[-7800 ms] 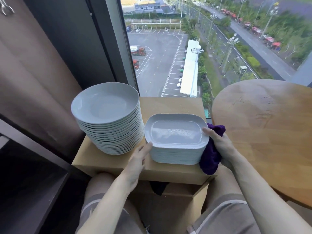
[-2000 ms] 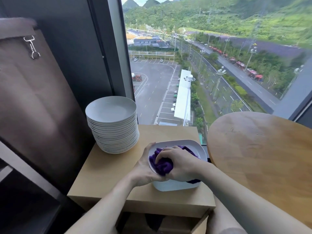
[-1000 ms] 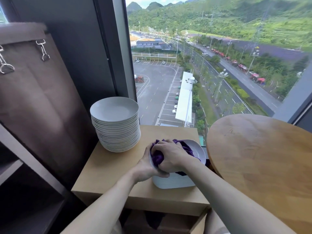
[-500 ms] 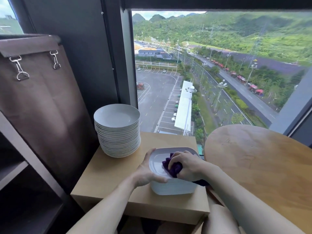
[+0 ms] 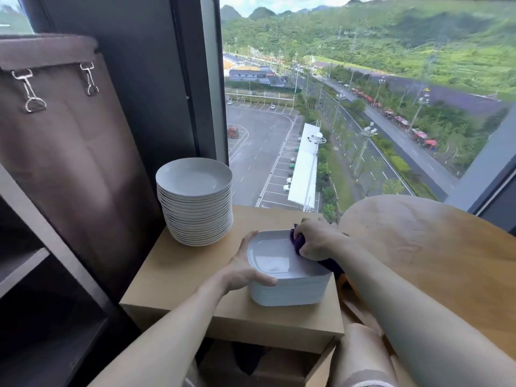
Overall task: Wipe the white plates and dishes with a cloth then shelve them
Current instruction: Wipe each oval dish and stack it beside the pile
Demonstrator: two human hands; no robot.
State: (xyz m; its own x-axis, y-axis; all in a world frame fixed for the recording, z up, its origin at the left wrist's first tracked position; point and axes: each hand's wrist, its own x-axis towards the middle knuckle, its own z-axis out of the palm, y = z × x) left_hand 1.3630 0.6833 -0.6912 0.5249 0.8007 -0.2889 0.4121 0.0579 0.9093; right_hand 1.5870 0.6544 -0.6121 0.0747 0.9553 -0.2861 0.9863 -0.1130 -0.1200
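A stack of white rectangular dishes stands on a cardboard box in front of me. My left hand grips the left rim of the top dish, thumb curled over its near edge. My right hand holds a bunched purple cloth against the far right corner of that dish. A tail of the cloth hangs beside the stack under my wrist. A tall stack of round white plates stands at the back left of the box.
A dark shelf unit with open compartments stands at the left, a brown fabric panel with metal clips behind it. A round wooden table is close on the right. A large window lies straight ahead.
My right hand has slid the cloth from the middle of the top dish to its far right corner. My left hand stays on the left rim. My view has tilted upward.
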